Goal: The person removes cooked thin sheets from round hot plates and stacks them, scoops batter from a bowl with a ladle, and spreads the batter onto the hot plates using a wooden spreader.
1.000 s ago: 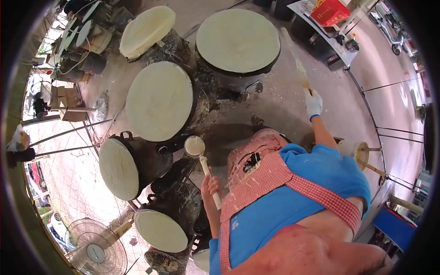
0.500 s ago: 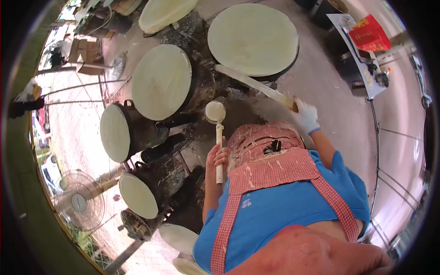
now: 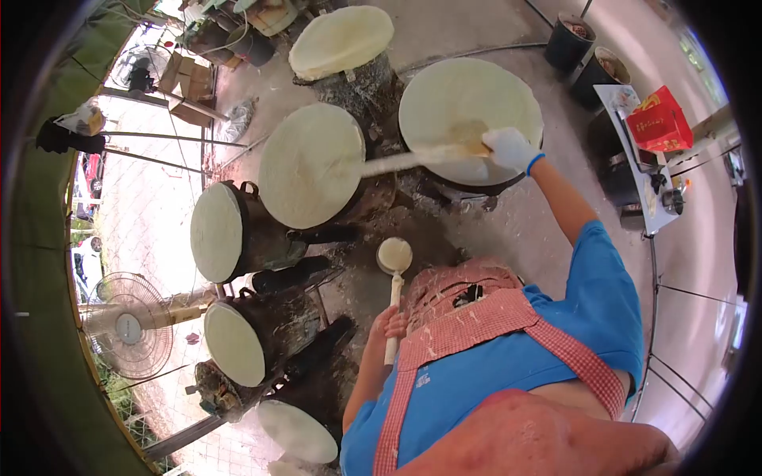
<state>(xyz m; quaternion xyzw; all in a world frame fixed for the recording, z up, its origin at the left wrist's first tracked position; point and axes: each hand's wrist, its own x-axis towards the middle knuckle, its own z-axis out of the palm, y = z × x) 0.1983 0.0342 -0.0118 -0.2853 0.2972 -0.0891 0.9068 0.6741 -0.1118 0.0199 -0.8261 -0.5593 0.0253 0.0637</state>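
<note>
In my left hand (image 3: 388, 324), closed round its pale handle, is a ladle (image 3: 394, 255) with a cream-coloured bowl, held in front of the apron. My right hand (image 3: 510, 151), in a white glove with a blue cuff, grips a long flat wooden spatula (image 3: 413, 161) by its wider end. The spatula reaches left across the near part of the largest round griddle (image 3: 460, 91), which carries a pale batter-like layer. Its blurred tip lies by the edge of a second pale-coated griddle (image 3: 308, 163). I cannot tell whether the blade touches either surface.
More coated griddles curve round to the left, including a far one (image 3: 341, 41), a side one (image 3: 216, 232) and a lower one (image 3: 234, 343). A fan (image 3: 128, 327) stands at far left. To the right, a narrow table (image 3: 625, 127) bears a red bag (image 3: 659, 120), near dark buckets (image 3: 570, 40).
My right hand has moved forward over the largest griddle, swinging the spatula nearly level. The left hand still holds the ladle. The whole view has shifted.
</note>
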